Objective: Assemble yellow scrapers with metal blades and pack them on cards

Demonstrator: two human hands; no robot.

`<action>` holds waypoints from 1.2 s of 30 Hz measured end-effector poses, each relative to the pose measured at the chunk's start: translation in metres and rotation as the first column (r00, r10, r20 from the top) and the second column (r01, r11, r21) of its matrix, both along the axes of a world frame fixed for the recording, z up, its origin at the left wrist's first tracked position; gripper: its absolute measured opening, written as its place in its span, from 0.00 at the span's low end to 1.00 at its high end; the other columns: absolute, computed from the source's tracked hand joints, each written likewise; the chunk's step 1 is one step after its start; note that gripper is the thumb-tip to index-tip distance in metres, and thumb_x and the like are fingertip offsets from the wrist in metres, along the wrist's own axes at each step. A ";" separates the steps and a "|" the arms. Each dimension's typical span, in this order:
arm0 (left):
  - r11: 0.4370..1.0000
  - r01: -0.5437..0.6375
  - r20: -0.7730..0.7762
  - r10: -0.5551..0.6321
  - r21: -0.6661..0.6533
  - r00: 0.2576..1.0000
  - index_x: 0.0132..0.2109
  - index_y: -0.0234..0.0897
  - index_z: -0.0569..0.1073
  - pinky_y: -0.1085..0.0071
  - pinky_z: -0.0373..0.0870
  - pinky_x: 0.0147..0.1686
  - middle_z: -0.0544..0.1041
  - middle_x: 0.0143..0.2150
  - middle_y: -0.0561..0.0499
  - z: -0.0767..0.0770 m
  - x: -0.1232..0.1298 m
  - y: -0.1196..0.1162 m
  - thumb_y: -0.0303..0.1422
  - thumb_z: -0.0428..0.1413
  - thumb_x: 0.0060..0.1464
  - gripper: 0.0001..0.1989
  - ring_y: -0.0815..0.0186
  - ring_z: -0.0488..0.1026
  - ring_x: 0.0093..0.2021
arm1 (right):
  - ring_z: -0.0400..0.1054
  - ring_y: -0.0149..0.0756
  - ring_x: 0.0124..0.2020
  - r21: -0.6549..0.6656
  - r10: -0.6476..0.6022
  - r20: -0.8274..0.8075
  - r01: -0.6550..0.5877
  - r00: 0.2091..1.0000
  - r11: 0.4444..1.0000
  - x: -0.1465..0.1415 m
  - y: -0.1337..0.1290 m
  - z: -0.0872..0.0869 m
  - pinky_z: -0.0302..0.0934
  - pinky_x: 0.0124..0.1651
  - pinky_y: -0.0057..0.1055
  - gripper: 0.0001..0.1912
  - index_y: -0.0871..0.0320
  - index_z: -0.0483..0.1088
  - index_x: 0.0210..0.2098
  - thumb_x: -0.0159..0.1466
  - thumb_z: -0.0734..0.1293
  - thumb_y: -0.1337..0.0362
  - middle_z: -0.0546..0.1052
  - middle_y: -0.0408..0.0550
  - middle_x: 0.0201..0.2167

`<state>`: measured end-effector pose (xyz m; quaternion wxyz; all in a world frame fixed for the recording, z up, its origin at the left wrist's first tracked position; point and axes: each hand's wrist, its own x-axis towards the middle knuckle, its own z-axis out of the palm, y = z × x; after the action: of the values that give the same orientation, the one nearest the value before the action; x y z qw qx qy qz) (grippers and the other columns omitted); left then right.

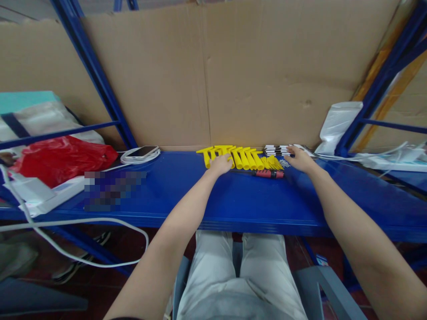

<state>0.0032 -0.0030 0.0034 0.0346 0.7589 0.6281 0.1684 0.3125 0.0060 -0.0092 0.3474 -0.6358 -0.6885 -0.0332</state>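
Red bag [66, 158] at the wearer's ten o'clock and white pouch [338, 126] at one hide their contents; yellow T-shaped pieces [246, 158] at twelve lie partly covered by the left hand [221, 164], black-and-white bundle [275, 150] towards one against the right hand [300, 159]; whether either hand pinches, I cannot tell

The glossy blue tabletop [173, 189] here carries yellow T-shaped pieces [246, 161], 1 red-and-black-handled screwdriver [269, 174], black-and-white striped pieces [275, 150] and 1 coiled white cable [142, 160].

Parts [236, 158] in a row on the table [167, 191], phone [143, 152] left, screwdriver [269, 174] in front, cardboard [200, 75] behind
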 end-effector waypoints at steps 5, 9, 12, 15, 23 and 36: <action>1.000 -0.003 -0.014 0.003 0.004 1.000 0.59 0.45 0.66 0.50 0.61 0.56 0.70 0.59 0.47 0.000 0.000 0.001 0.37 0.42 0.58 0.23 0.53 0.65 0.59 | 0.68 0.49 0.51 -0.025 -0.015 -0.002 0.015 1.000 1.000 -0.002 -0.001 0.001 0.60 0.56 0.45 0.24 0.66 0.66 0.52 0.55 0.63 0.66 0.73 0.62 0.50; 0.999 -0.013 -0.032 0.014 0.041 0.999 0.58 0.43 0.66 0.51 0.62 0.54 0.71 0.58 0.43 -0.002 -0.001 0.000 0.38 0.44 0.58 0.22 0.52 0.66 0.58 | 0.68 0.49 0.51 -0.009 -0.006 -0.006 0.006 1.000 1.000 -0.002 -0.001 0.001 0.61 0.55 0.45 0.24 0.64 0.67 0.51 0.55 0.63 0.66 0.74 0.60 0.49; 0.998 -0.022 -0.044 0.025 0.062 0.999 0.57 0.43 0.66 0.54 0.63 0.53 0.70 0.57 0.42 -0.003 -0.002 0.000 0.39 0.45 0.58 0.21 0.52 0.67 0.57 | 0.69 0.47 0.49 0.014 0.007 -0.009 -0.007 1.000 1.000 -0.001 -0.001 0.000 0.62 0.54 0.45 0.23 0.63 0.67 0.50 0.55 0.63 0.66 0.74 0.59 0.48; 0.997 -0.030 -0.037 0.032 0.069 0.999 0.56 0.42 0.66 0.54 0.64 0.53 0.69 0.56 0.41 -0.005 -0.002 0.001 0.38 0.45 0.58 0.20 0.52 0.67 0.56 | 0.69 0.46 0.49 0.034 0.008 -0.013 -0.008 1.000 0.999 0.001 -0.001 -0.001 0.62 0.53 0.44 0.22 0.62 0.67 0.50 0.55 0.63 0.66 0.75 0.59 0.47; 0.989 -0.096 -0.011 0.097 0.111 0.995 0.58 0.40 0.65 0.52 0.61 0.53 0.69 0.56 0.38 -0.007 0.001 0.002 0.32 0.44 0.57 0.21 0.50 0.64 0.58 | 0.69 0.47 0.50 0.016 0.014 -0.004 -0.014 1.000 1.000 0.000 0.000 -0.002 0.62 0.54 0.44 0.22 0.65 0.67 0.50 0.55 0.63 0.66 0.74 0.61 0.49; 0.969 -0.197 0.253 0.156 0.146 0.955 0.61 0.36 0.60 0.57 0.63 0.54 0.69 0.57 0.37 -0.005 -0.004 0.011 0.32 0.41 0.61 0.23 0.54 0.64 0.60 | 0.70 0.47 0.49 0.016 0.012 -0.017 -0.012 1.000 1.000 -0.002 0.001 -0.003 0.63 0.53 0.43 0.22 0.63 0.68 0.49 0.54 0.64 0.67 0.75 0.60 0.47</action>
<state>-0.0011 0.0081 -0.0013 0.0303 0.6739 0.6681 0.3140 0.3101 0.0071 -0.0121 0.3584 -0.6291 -0.6890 -0.0312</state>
